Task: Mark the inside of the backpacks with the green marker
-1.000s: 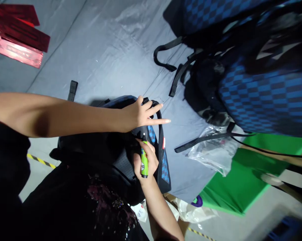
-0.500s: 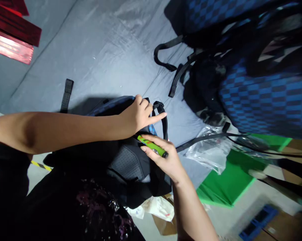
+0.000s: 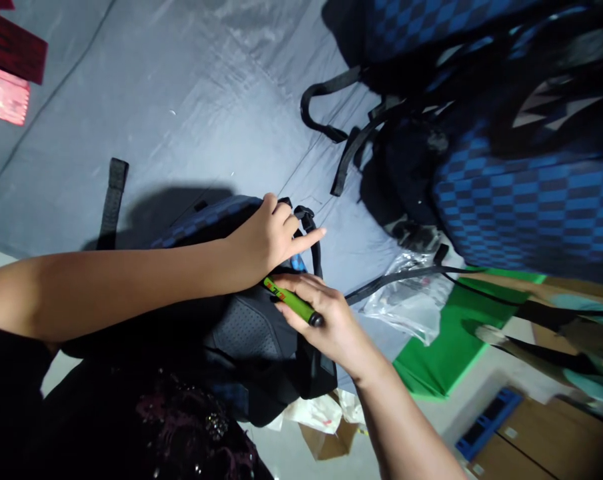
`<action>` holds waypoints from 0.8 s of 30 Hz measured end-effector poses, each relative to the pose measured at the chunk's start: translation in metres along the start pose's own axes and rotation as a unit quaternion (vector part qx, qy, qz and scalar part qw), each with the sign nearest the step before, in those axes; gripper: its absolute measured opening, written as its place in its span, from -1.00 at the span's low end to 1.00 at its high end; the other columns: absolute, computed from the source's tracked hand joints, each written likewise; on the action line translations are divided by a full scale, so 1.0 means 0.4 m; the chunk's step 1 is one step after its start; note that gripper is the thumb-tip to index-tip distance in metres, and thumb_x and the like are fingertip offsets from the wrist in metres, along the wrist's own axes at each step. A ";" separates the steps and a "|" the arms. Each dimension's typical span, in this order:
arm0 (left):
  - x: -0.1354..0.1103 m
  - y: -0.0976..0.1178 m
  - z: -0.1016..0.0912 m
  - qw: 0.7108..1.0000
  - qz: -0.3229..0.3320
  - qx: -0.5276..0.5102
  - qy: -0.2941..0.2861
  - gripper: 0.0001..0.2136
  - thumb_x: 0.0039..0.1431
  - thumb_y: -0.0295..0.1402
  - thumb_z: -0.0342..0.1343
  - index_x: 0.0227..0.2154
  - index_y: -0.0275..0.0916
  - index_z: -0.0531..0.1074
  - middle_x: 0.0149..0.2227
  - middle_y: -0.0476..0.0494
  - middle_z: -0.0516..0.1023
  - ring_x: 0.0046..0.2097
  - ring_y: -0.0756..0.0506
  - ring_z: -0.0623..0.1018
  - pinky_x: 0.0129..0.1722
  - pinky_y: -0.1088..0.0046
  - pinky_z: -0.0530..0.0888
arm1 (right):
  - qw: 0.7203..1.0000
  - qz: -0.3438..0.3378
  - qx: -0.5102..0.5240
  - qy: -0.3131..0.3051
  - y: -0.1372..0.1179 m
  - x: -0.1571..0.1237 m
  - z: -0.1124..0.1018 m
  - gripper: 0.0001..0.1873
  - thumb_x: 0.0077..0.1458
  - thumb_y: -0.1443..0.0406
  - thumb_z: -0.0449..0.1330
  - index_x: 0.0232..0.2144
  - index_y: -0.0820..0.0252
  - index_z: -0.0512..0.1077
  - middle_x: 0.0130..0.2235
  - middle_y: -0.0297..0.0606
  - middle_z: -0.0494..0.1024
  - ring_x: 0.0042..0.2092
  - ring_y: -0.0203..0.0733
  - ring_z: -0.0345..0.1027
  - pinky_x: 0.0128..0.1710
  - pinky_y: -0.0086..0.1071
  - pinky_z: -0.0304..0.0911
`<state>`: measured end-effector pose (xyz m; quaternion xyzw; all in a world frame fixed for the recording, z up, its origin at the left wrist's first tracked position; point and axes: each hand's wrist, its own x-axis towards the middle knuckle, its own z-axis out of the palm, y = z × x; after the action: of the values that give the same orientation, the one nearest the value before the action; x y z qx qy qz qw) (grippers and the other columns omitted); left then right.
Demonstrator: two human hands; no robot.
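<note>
A black and blue checkered backpack (image 3: 251, 333) lies on a grey sheet (image 3: 191, 120) in front of me. My left hand (image 3: 269, 237) grips its top edge by the carry handle (image 3: 309, 227), index finger pointing right. My right hand (image 3: 326, 320) is closed on a green marker (image 3: 292, 302), whose tip points toward the backpack's opening just under my left hand.
A pile of blue checkered backpacks (image 3: 521, 193) with loose black straps fills the upper right. A clear plastic bag (image 3: 411, 307) and a green board (image 3: 451, 340) lie to the right. A red box (image 3: 6, 73) sits at far left; cardboard and paper (image 3: 326, 420) below.
My right hand has turned the marker from upright to slanting and moved it up toward the backpack's opening. My left hand has curled its fingers tighter on the top edge.
</note>
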<state>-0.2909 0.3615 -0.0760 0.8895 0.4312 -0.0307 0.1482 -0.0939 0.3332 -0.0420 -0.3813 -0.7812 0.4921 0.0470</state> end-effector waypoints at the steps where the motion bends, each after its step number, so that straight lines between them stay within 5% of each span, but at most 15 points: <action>1: 0.000 -0.002 -0.003 1.000 0.003 -0.008 0.003 -0.47 0.41 -0.46 -0.25 0.41 -0.12 0.03 -0.07 -0.29 0.50 -0.01 -0.27 0.45 0.05 0.11 0.25 | 1.000 -0.004 -0.004 -0.010 -0.003 0.003 -0.004 -0.71 0.27 0.32 0.22 0.03 0.17 0.49 0.02 -0.18 0.61 0.05 -0.12 0.50 0.11 -0.17 0.42; 24: -0.004 -0.014 -0.020 0.998 -0.044 -0.018 -0.038 -0.36 0.31 -0.34 0.03 0.41 -0.24 0.02 0.23 -0.41 0.36 0.03 -0.32 0.40 0.01 0.08 0.26 | 0.999 -0.021 -0.031 -0.008 -0.030 0.024 0.010 -0.65 0.28 0.38 0.17 0.10 0.13 0.50 0.05 -0.14 0.60 0.08 -0.07 0.50 0.09 -0.12 0.46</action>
<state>-0.2968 0.3658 -0.0696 0.8649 0.4646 -0.0630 0.1793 -0.1091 0.3336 -0.0372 -0.3624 -0.8042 0.4695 0.0390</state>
